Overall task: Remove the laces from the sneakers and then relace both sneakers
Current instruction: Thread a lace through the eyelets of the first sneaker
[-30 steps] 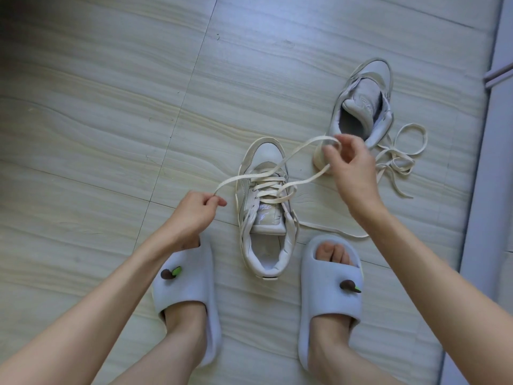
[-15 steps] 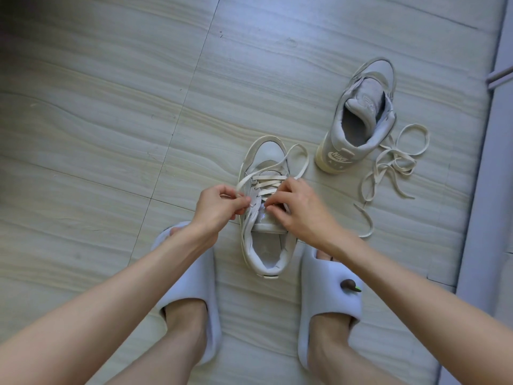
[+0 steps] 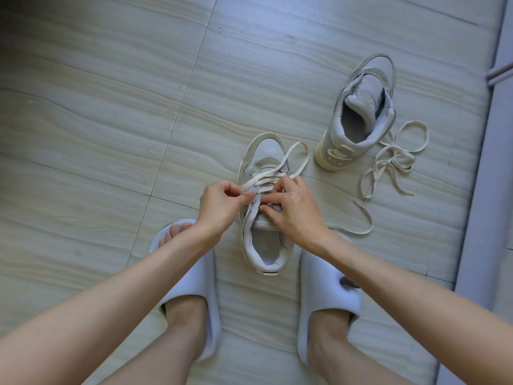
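Fingers point(image 3: 244, 196) pinch lace point(image 3: 266, 177) at sneaker point(image 3: 263, 245).

The floor point(image 3: 111, 107) is smooth tile with a wood-grain pattern and a soft sheen. Both sneakers point(image 3: 266, 245) point(image 3: 361, 120) look like matt, pale leather. The flat laces point(image 3: 388, 162) are woven cloth. The slides point(image 3: 194, 273) are smooth, matt foam-like plastic.

Head-worn camera looks steeply down, close above the tiled floor point(image 3: 111, 134).
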The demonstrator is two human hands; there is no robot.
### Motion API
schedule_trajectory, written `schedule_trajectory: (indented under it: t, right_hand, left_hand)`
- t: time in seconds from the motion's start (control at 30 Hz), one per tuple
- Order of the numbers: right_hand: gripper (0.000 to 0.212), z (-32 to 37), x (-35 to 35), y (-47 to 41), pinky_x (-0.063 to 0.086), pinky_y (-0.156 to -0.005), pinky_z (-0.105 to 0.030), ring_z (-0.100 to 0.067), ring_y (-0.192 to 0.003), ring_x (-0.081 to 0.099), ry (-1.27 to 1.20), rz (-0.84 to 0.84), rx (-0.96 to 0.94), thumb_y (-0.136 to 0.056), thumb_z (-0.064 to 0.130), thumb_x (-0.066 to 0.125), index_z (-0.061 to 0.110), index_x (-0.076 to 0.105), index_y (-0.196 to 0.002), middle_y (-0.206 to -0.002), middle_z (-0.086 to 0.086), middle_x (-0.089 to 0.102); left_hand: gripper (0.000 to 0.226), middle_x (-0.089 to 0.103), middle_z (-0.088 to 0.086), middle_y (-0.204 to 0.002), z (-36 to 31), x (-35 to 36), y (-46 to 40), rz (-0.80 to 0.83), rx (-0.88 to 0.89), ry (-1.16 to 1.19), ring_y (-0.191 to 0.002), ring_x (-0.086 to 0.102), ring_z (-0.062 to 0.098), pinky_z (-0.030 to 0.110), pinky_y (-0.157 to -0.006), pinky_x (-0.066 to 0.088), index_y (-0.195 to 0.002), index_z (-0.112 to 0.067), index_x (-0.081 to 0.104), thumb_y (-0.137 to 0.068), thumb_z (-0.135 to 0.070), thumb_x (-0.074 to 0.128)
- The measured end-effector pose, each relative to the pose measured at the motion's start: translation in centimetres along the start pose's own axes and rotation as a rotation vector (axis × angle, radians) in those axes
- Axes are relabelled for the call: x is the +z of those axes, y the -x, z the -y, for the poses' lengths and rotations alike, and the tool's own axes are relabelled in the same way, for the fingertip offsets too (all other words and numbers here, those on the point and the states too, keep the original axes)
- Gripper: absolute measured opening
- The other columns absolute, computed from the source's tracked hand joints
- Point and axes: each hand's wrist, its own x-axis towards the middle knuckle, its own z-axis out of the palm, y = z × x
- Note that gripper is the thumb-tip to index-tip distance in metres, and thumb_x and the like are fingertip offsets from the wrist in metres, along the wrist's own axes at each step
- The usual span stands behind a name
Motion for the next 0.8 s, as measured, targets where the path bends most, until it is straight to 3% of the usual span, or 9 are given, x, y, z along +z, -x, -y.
schedule_trajectory:
  t: [0.3,0.47,0.6,0.8]
  right_hand:
    - [0.018,-0.12,0.29,-0.21,0.035,-0.082,-0.037,-0.023,-0.095,0.041,-0.037,-0.001,0.035,-0.083,0.029,0.068,0.025,0.075,-0.099,-0.086,0.006,0.041]
    - [0.019,-0.24,0.55,-0.09,0.033,-0.082,-0.034,-0.023,-0.097,0.041,-0.044,-0.004,0.057,-0.083,0.030,0.069,0.025,0.075,-0.099,-0.086,0.007,0.041]
    - [0.016,-0.23,0.82,0.23,0.032,-0.081,-0.036,-0.023,-0.099,0.041,-0.046,-0.033,0.073,-0.082,0.030,0.069,0.025,0.076,-0.096,-0.087,0.006,0.044]
    - [0.016,-0.26,0.91,0.32,0.019,-0.076,-0.030,-0.019,-0.099,0.040,-0.031,-0.056,0.090,-0.082,0.035,0.068,0.029,0.076,-0.094,-0.087,0.009,0.043]
  left_hand:
    - [0.019,0.064,-0.006,-0.069,0.86,-0.14,0.44,-0.016,-0.018,0.044,-0.055,0.055,-0.004,0.016,-0.061,0.044,-0.066,-0.015,0.061,-0.076,-0.019,0.076]
    - [0.016,0.066,0.001,-0.070,0.62,-0.28,0.44,0.001,0.010,-0.022,-0.062,0.057,0.009,0.029,-0.071,0.050,-0.067,-0.015,0.064,-0.075,-0.018,0.077]
    - [0.018,0.064,-0.005,-0.063,0.04,-0.18,0.28,0.006,0.093,-0.130,-0.055,0.053,0.001,0.017,-0.061,0.042,-0.063,-0.018,0.063,-0.075,-0.021,0.078]
    - [0.021,0.059,-0.012,-0.060,0.52,-0.02,0.91,-0.063,0.096,-0.223,-0.059,0.054,0.000,0.012,-0.056,0.038,-0.062,-0.022,0.060,-0.077,-0.025,0.075]
